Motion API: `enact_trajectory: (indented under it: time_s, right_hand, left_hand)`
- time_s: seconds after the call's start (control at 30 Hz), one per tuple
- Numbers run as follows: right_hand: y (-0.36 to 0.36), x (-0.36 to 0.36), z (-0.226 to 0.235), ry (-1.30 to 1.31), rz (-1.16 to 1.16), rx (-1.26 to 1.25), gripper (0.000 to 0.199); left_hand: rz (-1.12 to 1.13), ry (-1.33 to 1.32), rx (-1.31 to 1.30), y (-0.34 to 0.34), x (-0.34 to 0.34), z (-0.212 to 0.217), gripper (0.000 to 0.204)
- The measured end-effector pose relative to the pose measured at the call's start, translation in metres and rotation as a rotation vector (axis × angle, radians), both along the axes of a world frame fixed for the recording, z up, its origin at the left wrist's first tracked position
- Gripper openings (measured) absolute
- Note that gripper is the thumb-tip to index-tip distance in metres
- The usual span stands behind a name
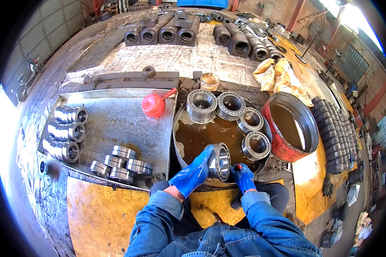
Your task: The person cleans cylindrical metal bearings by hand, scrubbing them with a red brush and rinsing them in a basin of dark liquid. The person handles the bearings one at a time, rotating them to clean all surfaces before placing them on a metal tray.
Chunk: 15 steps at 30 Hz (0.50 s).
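Both my hands wear blue rubber gloves. With my left hand (194,172) I grip the side of a large steel roller bearing (214,162), tilted up on its edge over the near side of a round pan (179,147). Brown liquid (201,137) lies in the pan. My right hand (243,177) is closed just right of the bearing; a small red and dark piece shows at its fingers, too hidden to name. Along the pan's far and right sides lie several more bearings, among them a stacked pair (201,112) and a single one (256,146).
Left of the pan stands a shallow metal tray (116,107) with bearing rows (63,130), loose bearings (123,165) and a red dipper (153,105). A red drum (275,139) of brown liquid stands right. Beyond are a small tub (209,81), sacks (276,77) and stacked metal parts (332,132).
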State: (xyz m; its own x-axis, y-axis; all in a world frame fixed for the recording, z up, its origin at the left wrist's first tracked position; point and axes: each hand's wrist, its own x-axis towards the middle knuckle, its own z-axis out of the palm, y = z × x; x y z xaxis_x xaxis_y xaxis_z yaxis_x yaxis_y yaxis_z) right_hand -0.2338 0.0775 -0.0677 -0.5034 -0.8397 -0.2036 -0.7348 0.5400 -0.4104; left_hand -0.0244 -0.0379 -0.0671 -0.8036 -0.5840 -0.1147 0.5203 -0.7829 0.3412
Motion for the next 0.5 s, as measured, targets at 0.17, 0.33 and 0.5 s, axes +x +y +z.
enact_trajectory:
  time_s: [0.17,0.33,0.5]
  right_hand:
    - [0.006,-0.005,-0.006,0.016,0.0,-0.078,0.038]
    - [0.005,-0.005,-0.01,0.012,0.006,-0.08,0.039]
    - [0.006,-0.011,-0.022,0.019,-0.006,-0.11,0.039]
  left_hand:
    - [0.014,-0.086,-0.002,0.002,-0.001,0.016,0.046]
    - [0.031,-0.139,-0.007,0.002,0.003,0.02,0.045]
    - [0.042,-0.166,-0.015,0.002,0.004,0.025,0.044]
